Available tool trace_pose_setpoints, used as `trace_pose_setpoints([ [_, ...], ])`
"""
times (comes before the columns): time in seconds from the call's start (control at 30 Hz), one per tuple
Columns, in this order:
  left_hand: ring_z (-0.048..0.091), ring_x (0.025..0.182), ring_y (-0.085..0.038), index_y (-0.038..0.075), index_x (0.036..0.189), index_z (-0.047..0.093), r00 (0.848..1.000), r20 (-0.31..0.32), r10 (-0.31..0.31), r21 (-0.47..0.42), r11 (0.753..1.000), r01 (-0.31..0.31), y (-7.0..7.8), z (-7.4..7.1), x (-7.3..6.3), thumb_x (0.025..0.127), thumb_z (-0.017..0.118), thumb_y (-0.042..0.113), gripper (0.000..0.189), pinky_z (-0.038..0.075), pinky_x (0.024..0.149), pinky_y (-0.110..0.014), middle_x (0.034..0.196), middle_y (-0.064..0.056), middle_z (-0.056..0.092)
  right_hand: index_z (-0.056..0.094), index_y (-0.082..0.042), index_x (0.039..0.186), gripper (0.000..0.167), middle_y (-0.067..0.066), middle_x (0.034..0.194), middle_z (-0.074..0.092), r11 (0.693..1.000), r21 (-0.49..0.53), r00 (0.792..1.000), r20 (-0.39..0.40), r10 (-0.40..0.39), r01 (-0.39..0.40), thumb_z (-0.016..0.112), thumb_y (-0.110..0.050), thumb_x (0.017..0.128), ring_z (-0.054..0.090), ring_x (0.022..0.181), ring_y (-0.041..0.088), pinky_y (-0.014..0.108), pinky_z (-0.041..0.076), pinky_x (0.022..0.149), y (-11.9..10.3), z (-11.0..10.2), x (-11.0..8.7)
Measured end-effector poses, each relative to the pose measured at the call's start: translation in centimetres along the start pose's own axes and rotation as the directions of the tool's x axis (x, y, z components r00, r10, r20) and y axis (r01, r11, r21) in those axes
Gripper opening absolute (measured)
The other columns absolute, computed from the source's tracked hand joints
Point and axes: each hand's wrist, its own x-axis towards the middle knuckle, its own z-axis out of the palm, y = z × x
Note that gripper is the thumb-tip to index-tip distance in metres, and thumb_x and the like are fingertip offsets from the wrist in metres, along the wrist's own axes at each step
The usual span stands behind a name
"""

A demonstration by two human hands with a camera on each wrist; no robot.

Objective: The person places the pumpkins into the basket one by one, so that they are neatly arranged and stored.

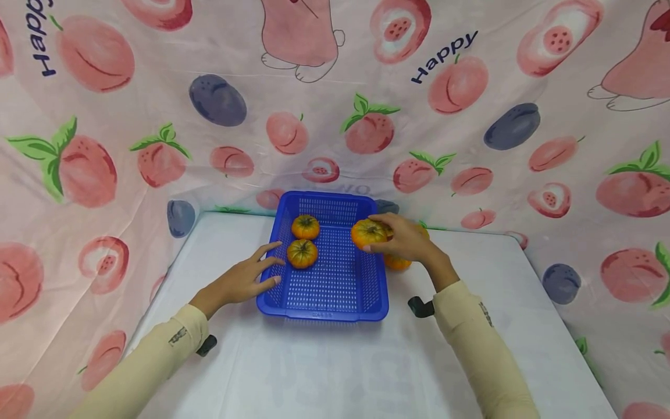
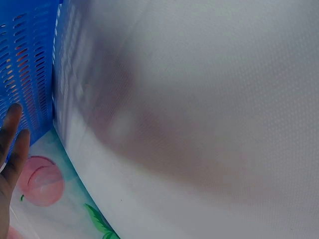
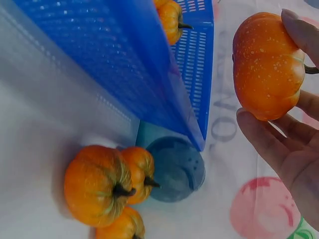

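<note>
My right hand (image 1: 403, 237) grips a small orange pumpkin (image 1: 369, 233) over the right rim of a blue plastic basket (image 1: 321, 315). In the right wrist view that pumpkin (image 3: 266, 64), with its stem, is between thumb and fingers, higher than the rim. Spread fingers of my left hand (image 1: 243, 279) lie at the basket's left rim, and the left wrist view catches the fingertips against the slotted wall (image 2: 27, 74). Two more pumpkins, one at the back (image 1: 305, 227) and one nearer (image 1: 302, 254), sit along the left side inside the basket.
Right of the basket, three pumpkins cluster on the white table (image 1: 324, 372): a large one (image 3: 94, 186), one behind it (image 3: 139, 172) and one partly cut off (image 3: 122, 226). A fruit-printed cloth (image 1: 314, 99) rises behind and at both sides.
</note>
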Motion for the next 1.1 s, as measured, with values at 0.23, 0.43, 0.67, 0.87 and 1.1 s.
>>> trace_pose_setpoints([
  [0.23, 0.052, 0.133, -0.042, 0.019, 0.14, 0.056, 1.0, 0.007, -0.003, -0.011, 1.0, 0.003, 0.2, -0.1, 0.0, 0.1, 0.053, 0.049, 0.05, 0.047, 0.103, -0.061, 0.167, -0.004, 0.018, 0.046, -0.018, 0.15, 0.087, 0.013, 0.155, 0.042, 0.999, 0.054, 1.0, 0.014, -0.003, 0.003, 0.078, -0.059, 0.08, 0.048, 0.131, 0.034, 0.058, 0.042, 0.11, -0.6, 0.5, 0.9],
  [0.43, 0.052, 0.134, -0.043, 0.019, 0.14, 0.056, 1.0, 0.014, -0.01, -0.009, 1.0, 0.01, 0.3, -0.2, 0.0, 0.1, 0.053, 0.049, 0.05, 0.047, 0.104, -0.062, 0.167, -0.005, 0.017, 0.046, -0.017, 0.151, 0.084, 0.011, 0.155, 0.042, 0.996, 0.081, 0.999, 0.025, -0.038, 0.036, 0.079, -0.053, 0.082, 0.048, 0.133, 0.032, 0.056, 0.04, 0.114, -1.4, 0.8, 1.7],
  [0.67, 0.052, 0.133, -0.043, 0.02, 0.14, 0.056, 1.0, 0.016, -0.014, -0.009, 1.0, 0.014, 0.3, -0.3, 0.0, 0.1, 0.053, 0.049, 0.05, 0.047, 0.104, -0.062, 0.168, -0.005, 0.017, 0.045, -0.016, 0.151, 0.084, 0.01, 0.155, 0.043, 0.993, 0.095, 0.997, 0.023, -0.074, 0.072, 0.079, -0.05, 0.082, 0.046, 0.136, 0.031, 0.054, 0.037, 0.116, -1.8, 1.6, 3.2],
  [0.87, 0.052, 0.133, -0.043, 0.02, 0.14, 0.056, 1.0, 0.01, -0.007, -0.008, 1.0, 0.008, 0.2, -0.3, 0.0, 0.1, 0.053, 0.049, 0.05, 0.047, 0.103, -0.061, 0.167, -0.005, 0.018, 0.047, -0.017, 0.15, 0.082, 0.009, 0.152, 0.046, 0.994, 0.089, 0.997, 0.02, -0.068, 0.066, 0.08, -0.05, 0.082, 0.049, 0.132, 0.03, 0.053, 0.04, 0.114, -1.6, 2.4, 4.4],
  [1.1, 0.052, 0.133, -0.042, 0.02, 0.14, 0.056, 1.0, 0.005, -0.004, -0.009, 1.0, 0.004, 0.1, -0.1, 0.0, 0.1, 0.053, 0.049, 0.049, 0.047, 0.103, -0.061, 0.167, -0.005, 0.018, 0.049, -0.016, 0.147, 0.076, 0.01, 0.145, 0.052, 0.993, 0.1, 0.997, 0.048, -0.065, 0.06, 0.08, -0.045, 0.084, 0.053, 0.125, 0.03, 0.051, 0.044, 0.11, -1.7, 3.6, 5.5],
])
